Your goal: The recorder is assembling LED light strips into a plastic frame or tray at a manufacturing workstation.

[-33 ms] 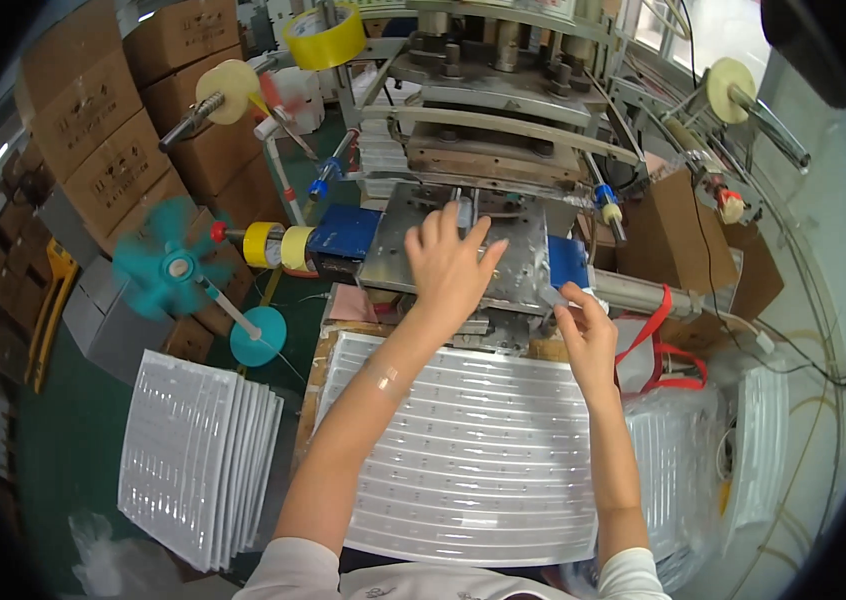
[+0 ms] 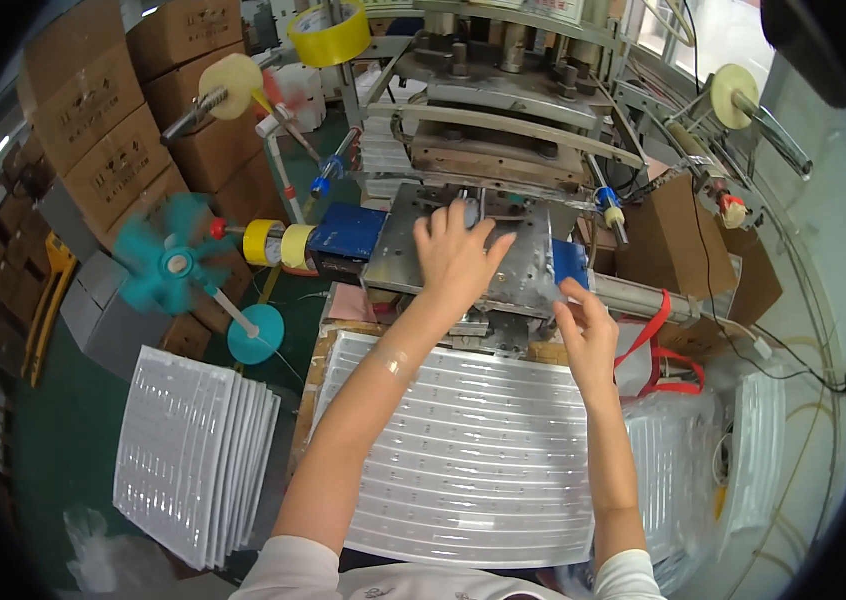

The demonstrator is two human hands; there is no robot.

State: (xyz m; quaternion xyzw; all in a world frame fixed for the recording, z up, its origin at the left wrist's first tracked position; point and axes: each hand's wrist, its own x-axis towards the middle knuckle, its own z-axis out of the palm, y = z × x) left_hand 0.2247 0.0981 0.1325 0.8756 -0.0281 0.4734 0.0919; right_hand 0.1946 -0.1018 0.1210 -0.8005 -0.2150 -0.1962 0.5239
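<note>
My left hand (image 2: 456, 258) reaches over the flat metal plate (image 2: 398, 262) of a press, fingers spread. Its fingertips are at a small pale, see-through piece (image 2: 472, 212) beside two short metal rods near the back of the plate; whether they touch it is unclear. By the plate's front right corner is my right hand (image 2: 588, 335), its thumb and forefinger curled toward each other. Something small and clear seems to be at those fingertips, too faint to name. Below both hands lies a ribbed white plastic tray (image 2: 473, 450), partly covered by my forearms.
The heavy press head (image 2: 503, 150) hangs above the plate. A stack of white trays (image 2: 178, 455) stands at left, near a turquoise fan (image 2: 178, 262) with blurred blades. Cardboard boxes (image 2: 118, 175) are piled behind. Red straps (image 2: 655, 335) and bagged trays (image 2: 668, 470) are at right.
The view has shifted slightly. My left hand has moved a little to the right over the plate; the right hand is almost where it was.
</note>
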